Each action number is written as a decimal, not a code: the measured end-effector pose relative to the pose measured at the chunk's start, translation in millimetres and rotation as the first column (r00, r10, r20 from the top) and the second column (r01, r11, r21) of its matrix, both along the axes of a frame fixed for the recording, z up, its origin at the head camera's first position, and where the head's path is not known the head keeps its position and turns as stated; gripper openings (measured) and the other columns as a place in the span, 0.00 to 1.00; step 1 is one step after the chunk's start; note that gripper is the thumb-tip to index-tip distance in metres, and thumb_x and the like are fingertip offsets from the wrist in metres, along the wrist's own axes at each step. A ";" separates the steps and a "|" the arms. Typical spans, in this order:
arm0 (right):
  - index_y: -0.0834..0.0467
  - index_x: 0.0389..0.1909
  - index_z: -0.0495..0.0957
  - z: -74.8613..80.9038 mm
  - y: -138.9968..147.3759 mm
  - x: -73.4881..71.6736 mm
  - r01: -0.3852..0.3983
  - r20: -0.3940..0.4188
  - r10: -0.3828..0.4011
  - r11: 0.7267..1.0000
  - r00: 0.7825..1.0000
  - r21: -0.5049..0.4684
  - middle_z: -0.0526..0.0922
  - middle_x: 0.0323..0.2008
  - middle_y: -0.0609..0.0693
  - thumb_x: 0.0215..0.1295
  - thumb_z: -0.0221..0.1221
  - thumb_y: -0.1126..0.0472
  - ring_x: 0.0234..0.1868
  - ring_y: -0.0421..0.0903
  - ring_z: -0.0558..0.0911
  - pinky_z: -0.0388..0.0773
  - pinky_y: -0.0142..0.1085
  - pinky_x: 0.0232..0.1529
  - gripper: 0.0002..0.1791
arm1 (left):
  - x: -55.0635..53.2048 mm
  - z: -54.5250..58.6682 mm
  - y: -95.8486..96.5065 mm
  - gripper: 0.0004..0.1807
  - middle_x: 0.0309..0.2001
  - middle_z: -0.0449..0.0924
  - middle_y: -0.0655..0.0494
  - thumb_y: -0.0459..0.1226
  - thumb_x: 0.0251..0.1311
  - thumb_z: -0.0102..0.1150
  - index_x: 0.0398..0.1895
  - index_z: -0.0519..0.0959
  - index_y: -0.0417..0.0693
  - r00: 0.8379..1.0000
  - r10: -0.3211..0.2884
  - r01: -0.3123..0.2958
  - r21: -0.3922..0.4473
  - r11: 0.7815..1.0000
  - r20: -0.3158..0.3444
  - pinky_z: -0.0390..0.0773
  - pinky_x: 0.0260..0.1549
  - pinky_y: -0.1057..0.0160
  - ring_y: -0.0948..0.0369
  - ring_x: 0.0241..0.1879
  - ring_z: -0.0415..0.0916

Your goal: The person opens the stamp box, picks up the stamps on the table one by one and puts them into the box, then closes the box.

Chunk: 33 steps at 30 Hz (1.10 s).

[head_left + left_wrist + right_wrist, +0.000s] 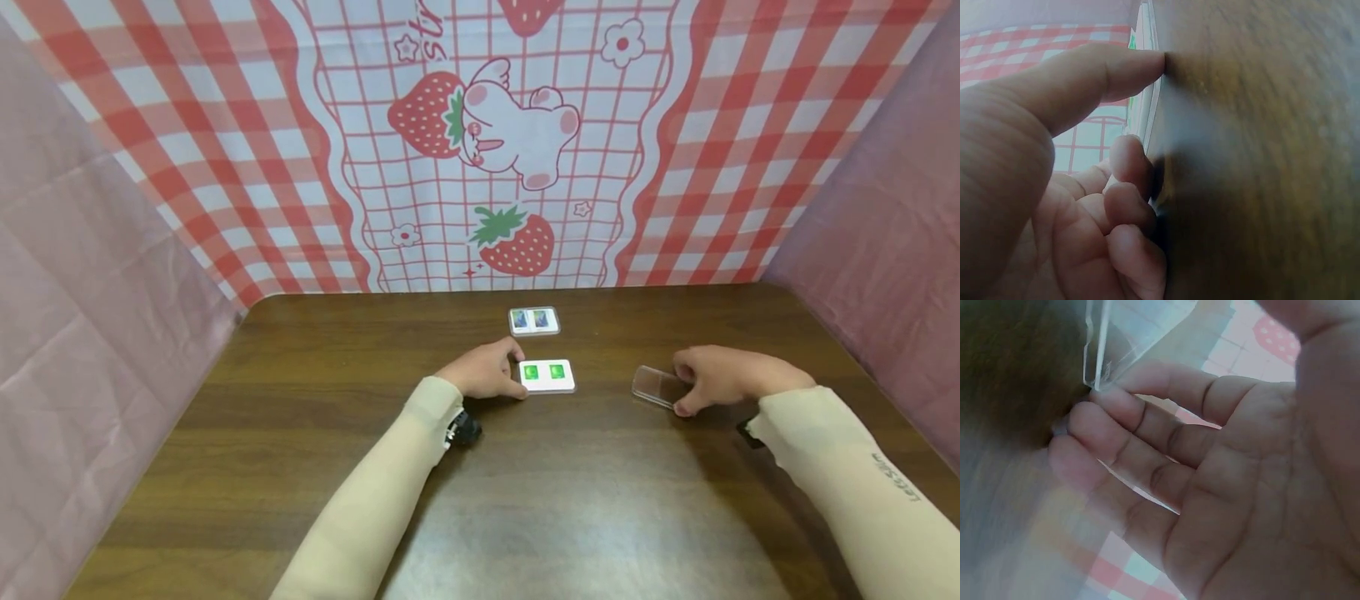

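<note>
A white card with two green pictures (547,377) lies flat near the middle of the table. My left hand (483,371) holds it by its left end, thumb at the near corner and a finger at the far one. In the left wrist view the card's thin edge (1152,109) shows beyond the thumb, and the other fingers are curled against the table. To the right, my right hand (720,375) grips a clear plastic cover (651,385) by its right end, slightly tilted. The right wrist view shows the clear cover's edge (1102,347) at the fingertips.
Behind the white card lies another clear-cased card with two bluish pictures (534,321). The brown wooden table (570,500) meets a strawberry-print checked cloth (360,167) at the back. Pink cloth (90,292) hangs at both sides.
</note>
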State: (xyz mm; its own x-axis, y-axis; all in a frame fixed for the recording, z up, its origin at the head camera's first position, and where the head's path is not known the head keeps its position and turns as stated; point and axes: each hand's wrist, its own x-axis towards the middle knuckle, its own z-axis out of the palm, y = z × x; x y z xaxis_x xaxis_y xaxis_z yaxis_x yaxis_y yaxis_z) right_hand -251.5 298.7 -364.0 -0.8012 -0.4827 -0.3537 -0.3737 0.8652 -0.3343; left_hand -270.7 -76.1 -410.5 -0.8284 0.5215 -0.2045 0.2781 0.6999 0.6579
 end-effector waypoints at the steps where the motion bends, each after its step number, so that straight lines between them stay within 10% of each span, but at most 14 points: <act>1: 0.59 0.31 0.69 0.1 0.7 -0.7 0.005 0.014 -0.005 1.000 1.000 -0.030 0.67 0.27 0.47 0.55 0.75 0.50 0.29 0.44 0.67 0.63 0.38 0.31 0.25 | 0.1 0.2 0.1 0.28 0.34 0.78 0.53 0.47 0.60 0.74 0.58 0.71 0.52 1.000 0.001 -0.001 -0.002 1.000 0.003 0.72 0.32 0.62 0.61 0.30 0.71; 6: 0.60 0.39 0.74 -0.7 -6.8 -6.7 0.040 0.061 -0.031 0.988 0.998 -0.148 0.73 0.32 0.48 0.59 0.73 0.46 0.33 0.44 0.71 0.69 0.38 0.35 0.24 | 0.4 1.1 -0.4 0.28 0.34 0.77 0.53 0.47 0.61 0.73 0.59 0.70 0.52 1.000 0.004 -0.004 -0.010 1.000 0.015 0.72 0.33 0.62 0.61 0.30 0.71; 16: 0.62 0.53 0.77 -6.0 -54.0 -23.8 0.026 -0.200 -0.082 0.963 0.976 -0.270 0.82 0.43 0.52 0.60 0.73 0.43 0.44 0.48 0.80 0.79 0.45 0.45 0.31 | 0.6 1.9 0.3 0.29 0.36 0.78 0.53 0.47 0.61 0.73 0.61 0.70 0.51 1.000 0.013 -0.013 -0.015 1.000 0.008 0.73 0.35 0.61 0.60 0.32 0.72; 33: 0.57 0.59 0.77 -7.5 -94.3 -29.1 0.099 -0.303 -0.227 0.917 0.926 -0.386 0.83 0.49 0.53 0.61 0.70 0.38 0.48 0.50 0.81 0.78 0.52 0.51 0.35 | -0.3 1.4 1.7 0.29 0.35 0.79 0.53 0.47 0.61 0.74 0.60 0.71 0.51 1.000 0.017 -0.017 -0.023 1.000 0.013 0.74 0.35 0.62 0.61 0.32 0.74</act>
State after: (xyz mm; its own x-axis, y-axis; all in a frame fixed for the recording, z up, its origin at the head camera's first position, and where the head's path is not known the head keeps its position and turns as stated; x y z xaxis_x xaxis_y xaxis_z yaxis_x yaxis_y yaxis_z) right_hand -280.6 204.4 -371.6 -0.9186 -0.3764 0.1205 -0.3823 0.7693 -0.5119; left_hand -271.0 -74.3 -409.1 -0.8344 0.5022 -0.2270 0.2573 0.7192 0.6455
